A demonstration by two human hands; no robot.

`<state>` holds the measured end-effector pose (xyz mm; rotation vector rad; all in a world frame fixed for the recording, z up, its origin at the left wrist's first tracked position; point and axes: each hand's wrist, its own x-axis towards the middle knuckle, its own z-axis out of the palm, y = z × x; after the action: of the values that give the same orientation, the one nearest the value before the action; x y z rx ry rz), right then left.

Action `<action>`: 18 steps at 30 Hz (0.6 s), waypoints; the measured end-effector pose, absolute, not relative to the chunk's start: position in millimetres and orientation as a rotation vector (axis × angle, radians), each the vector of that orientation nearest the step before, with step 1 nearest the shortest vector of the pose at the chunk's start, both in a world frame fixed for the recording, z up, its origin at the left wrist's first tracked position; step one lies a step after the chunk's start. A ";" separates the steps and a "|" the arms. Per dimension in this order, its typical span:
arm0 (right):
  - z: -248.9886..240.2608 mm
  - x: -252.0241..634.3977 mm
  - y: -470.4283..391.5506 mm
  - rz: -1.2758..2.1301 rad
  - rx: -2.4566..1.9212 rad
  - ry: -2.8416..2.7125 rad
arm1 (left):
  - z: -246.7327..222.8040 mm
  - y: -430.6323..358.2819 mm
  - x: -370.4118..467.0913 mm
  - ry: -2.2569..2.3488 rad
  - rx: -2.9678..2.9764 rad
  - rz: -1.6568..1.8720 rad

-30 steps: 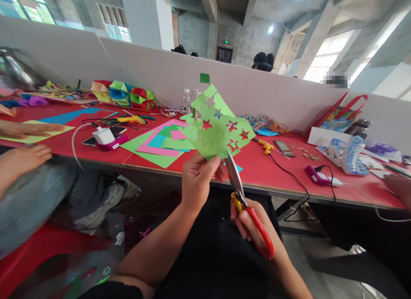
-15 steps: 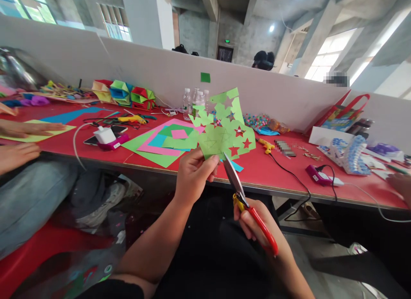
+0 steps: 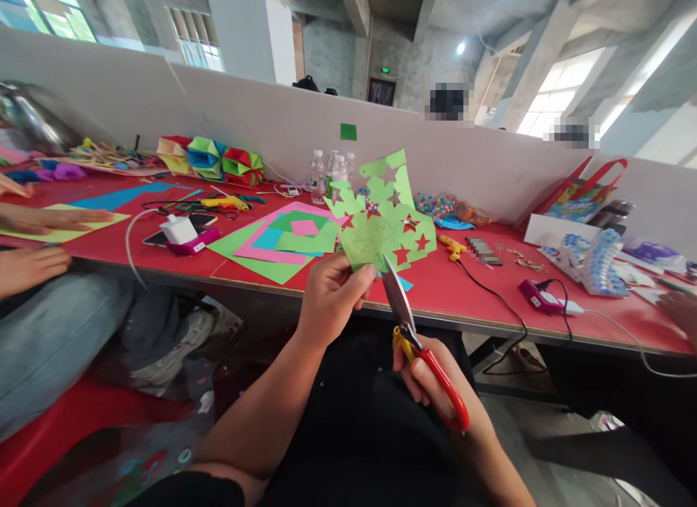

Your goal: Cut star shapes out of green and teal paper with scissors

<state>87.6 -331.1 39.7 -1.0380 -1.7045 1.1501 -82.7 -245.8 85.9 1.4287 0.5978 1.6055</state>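
Note:
My left hand (image 3: 332, 296) pinches the lower edge of a light green paper (image 3: 370, 238) between thumb and fingers. Several star-shaped holes pierce this paper, and star outlines are drawn near its lower left. My right hand (image 3: 430, 376) is wrapped round the handles of red and yellow scissors (image 3: 401, 300). Their blade tips touch the paper's lower edge, just right of my left thumb. Behind the paper, sheets of pink, green and blue paper (image 3: 288, 257) lie stacked on the red table (image 3: 261, 280).
Clear bottles (image 3: 318, 176) stand by the partition (image 3: 245, 122). A yellow glue gun (image 3: 453, 247) and a purple power block (image 3: 539, 296) lie to the right. At the left, another person's hands (image 3: 43, 220) rest near yellow paper. Folded paper shapes (image 3: 205, 158) sit further back.
The green paper and my left hand have shifted slightly right. The scissors' tips have moved a little right and up, while their handles have moved slightly left.

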 end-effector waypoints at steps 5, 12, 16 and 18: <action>36.0 87.2 -327.8 1.174 -1.021 -1.666 | 84.4 -244.8 -80.4 0.561 1.415 1.600; 35.3 88.2 -327.1 1.174 -1.035 -1.657 | 82.9 -243.2 -81.3 0.541 1.428 1.589; 36.1 87.0 -327.5 1.179 -1.055 -1.633 | 81.3 -242.2 -80.8 0.537 1.413 1.591; 35.9 86.8 -327.3 1.178 -1.061 -1.626 | 80.5 -241.8 -80.2 0.531 1.403 1.588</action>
<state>86.8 -327.3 35.9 -1.0608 -1.6258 1.1784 -80.2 -241.8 80.5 1.4031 0.5311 1.5879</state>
